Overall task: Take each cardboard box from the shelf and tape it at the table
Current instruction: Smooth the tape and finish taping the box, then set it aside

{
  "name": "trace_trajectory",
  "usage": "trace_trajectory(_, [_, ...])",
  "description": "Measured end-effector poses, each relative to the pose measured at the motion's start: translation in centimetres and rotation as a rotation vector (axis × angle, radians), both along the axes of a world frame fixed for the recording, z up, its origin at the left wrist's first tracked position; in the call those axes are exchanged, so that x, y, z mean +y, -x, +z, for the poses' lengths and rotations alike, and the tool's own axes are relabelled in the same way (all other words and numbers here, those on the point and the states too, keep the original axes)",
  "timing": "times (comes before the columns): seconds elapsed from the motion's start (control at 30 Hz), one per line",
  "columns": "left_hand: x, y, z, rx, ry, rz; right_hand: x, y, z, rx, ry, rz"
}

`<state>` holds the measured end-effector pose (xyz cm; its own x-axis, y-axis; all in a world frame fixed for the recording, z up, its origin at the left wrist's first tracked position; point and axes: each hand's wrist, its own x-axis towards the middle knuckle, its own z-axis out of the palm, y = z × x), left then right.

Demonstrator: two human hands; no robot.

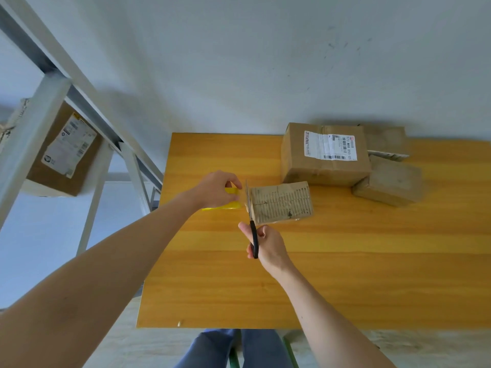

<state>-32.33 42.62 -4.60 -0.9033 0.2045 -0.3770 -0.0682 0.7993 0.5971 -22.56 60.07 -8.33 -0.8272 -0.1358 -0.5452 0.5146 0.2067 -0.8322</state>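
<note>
Yellow tape roll (232,191), just left of the small cardboard box (281,203) on the table (239,282), is pinched by the left hand (215,191); the right hand (265,245) grips scissors (252,224), blades at the box's left end. Probably the cutting step: next, blades must close on taut tape. The strip itself I cannot see clearly.

Five cardboard boxes are in view. Four sit on the one bench (212,288): a slotted box (281,201), a labelled box (297,160), a rear box (385,138) and a plain box (390,181). A fifth box (66,155) sits on the single shelf (34,123). There is one tape roll (233,205), one pair of scissors (254,235), and two hands, the left hand (215,191) and the right hand (268,245).
</note>
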Motion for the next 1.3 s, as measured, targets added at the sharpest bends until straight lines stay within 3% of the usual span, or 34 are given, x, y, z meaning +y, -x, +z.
trace_trajectory(0.2, [-0.9,-0.3,-0.2,0.024,0.23,-0.118,0.9,0.2,0.3,0.073,-0.054,-0.01])
trace_trajectory(0.33, [-1.9,-1.5,-1.2,0.021,0.261,-0.107,1.7,0.5,0.4,0.118,-0.139,0.052])
trace_trajectory(0.67, [-0.3,-4.3,-2.6,0.211,0.456,-0.093,1.7,-0.5,-0.2,0.038,-0.177,0.044])
trace_trajectory(0.9, [-0.5,-6.3,-4.1,0.091,0.43,-0.063,1.6,-0.2,0.4,-0.007,-0.186,0.087])
trace_trajectory(1.1, [-0.3,-7.5,-5.1,0.037,0.43,-0.106,1.8,-0.3,0.4,0.087,-0.442,0.178])
trace_trajectory(1.3, [-0.1,-7.8,-4.9,-0.006,0.41,-0.111,1.9,-0.3,0.5,0.098,-0.48,0.209])
